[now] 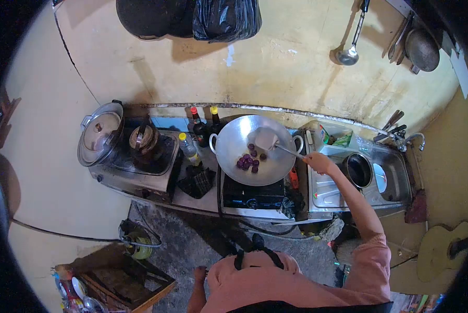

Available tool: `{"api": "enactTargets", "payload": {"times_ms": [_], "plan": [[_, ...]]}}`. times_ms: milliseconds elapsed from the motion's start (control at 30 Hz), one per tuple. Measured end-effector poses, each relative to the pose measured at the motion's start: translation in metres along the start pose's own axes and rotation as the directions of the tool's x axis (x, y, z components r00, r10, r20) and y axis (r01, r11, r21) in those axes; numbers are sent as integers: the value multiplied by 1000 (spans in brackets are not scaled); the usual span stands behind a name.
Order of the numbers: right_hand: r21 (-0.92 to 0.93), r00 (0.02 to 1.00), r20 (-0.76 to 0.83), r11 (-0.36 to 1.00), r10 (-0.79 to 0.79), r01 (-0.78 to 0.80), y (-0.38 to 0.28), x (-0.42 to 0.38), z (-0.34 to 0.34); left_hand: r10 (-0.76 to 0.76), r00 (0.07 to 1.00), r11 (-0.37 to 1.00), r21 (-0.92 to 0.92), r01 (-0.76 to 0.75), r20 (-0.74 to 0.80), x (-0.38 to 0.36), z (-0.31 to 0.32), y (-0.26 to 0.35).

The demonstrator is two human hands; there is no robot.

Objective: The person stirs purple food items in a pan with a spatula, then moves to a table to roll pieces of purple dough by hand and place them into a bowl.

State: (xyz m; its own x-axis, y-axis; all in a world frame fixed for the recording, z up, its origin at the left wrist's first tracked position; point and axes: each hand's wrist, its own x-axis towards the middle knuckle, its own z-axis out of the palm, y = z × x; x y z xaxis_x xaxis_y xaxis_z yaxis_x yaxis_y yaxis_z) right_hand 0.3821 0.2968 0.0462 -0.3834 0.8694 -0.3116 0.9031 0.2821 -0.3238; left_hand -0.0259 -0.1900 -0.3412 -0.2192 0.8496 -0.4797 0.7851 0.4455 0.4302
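My right hand [319, 163] is closed round the handle of a metal spatula [267, 140]. The spatula's flat blade lies inside a large two-handled metal wok [232, 160], towards its back. Several small, round, dark purple balls [248, 161] sit in the wok, most of them bunched below the blade. Under the wok is a black gas stove [250, 196]. My left hand [200, 272] hangs low beside my body, away from the counter; its fingers are too small and dark to make out.
Left of the wok stand a clear yellow-capped bottle [191, 149] and two dark bottles, the red-capped one [198, 128] nearer. A second stove [124, 175] carries pots. To the right, a dark pot [358, 170] stands by the sink [395, 180]. A ladle [348, 55] hangs above.
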Motion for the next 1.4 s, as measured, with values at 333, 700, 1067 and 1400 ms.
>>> {"api": "enactTargets", "payload": {"times_ms": [333, 700, 1067, 1400], "plan": [[-126, 969, -249, 991, 2, -34, 7, 13, 41, 70, 972, 949, -285, -133, -223, 2, 17, -9], [78, 979, -145, 984, -147, 159, -9, 22, 45, -341, 938, 709, -638, 301, 63, 7, -5, 22], [584, 969, 245, 792, 36, -177, -9, 14, 31, -113, 986, 892, -449, 45, -126, 3, -22, 24], [668, 934, 353, 683, 61, -297, 12, 14, 22, -208, 978, 895, -411, 176, -34, -1, -26, 30]]}}
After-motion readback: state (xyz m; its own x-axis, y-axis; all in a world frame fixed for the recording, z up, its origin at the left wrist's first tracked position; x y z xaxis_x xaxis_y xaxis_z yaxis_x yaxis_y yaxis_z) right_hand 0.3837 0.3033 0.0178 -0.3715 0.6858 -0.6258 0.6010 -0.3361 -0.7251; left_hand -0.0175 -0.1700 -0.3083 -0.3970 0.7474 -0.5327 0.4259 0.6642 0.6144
